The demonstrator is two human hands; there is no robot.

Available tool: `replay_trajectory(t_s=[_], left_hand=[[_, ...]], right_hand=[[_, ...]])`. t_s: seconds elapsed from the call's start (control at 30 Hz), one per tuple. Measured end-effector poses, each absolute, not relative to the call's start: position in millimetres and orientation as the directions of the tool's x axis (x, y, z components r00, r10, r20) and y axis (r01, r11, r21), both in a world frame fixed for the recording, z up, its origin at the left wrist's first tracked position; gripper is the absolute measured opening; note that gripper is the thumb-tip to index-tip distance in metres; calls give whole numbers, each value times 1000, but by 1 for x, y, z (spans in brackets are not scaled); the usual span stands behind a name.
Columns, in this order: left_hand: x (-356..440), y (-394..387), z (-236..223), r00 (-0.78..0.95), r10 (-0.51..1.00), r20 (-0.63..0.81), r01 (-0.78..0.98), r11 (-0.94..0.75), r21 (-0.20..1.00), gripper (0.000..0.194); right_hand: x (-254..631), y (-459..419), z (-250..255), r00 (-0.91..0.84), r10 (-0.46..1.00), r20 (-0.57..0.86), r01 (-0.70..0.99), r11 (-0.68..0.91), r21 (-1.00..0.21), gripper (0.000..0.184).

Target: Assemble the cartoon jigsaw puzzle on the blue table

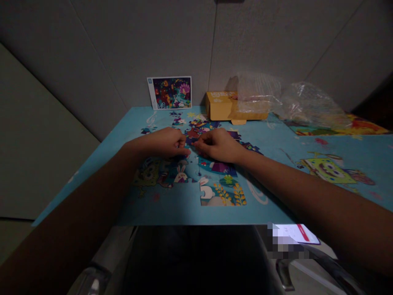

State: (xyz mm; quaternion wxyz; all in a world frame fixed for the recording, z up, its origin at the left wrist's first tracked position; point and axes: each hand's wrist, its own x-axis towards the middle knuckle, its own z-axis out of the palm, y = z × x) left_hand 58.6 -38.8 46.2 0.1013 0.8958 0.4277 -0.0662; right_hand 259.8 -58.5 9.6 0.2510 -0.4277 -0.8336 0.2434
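Note:
My left hand (pixel 172 141) is curled low over the puzzle, its fingers bent in and its thumb reaching toward the right; what it holds, if anything, is hidden. Facing it, my right hand (pixel 219 145) pinches at the edge of a dark blue puzzle piece (pixel 190 141). Below the hands lies a joined section (pixel 223 192) with a white rabbit and yellow plants. A second section (pixel 181 174) with a rabbit lies to its left, partly shaded. Loose pieces (pixel 198 127) are heaped beyond my fingers, partly covered by the hands.
A picture card (pixel 172 93) leans against the wall. Beside it sits an orange box (pixel 221 107) with clear plastic wrap (pixel 260 92) over its right part. The blue cartoon-printed table (pixel 276 164) ends close to my lap. A lit phone (pixel 294 233) is below its front edge.

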Motion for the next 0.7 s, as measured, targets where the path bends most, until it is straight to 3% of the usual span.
replay_trajectory(t_s=[0.2,0.7], left_hand=[[55,-44,55,575,748,-331,817,-545,187,43],[57,-44,53,612,716,-336,790,-577,208,37]], right_hand=[[260,-59,10,-505,841,195,597,504,-624,29],[260,-60,11,-512,834,204,604,519,-606,29]])
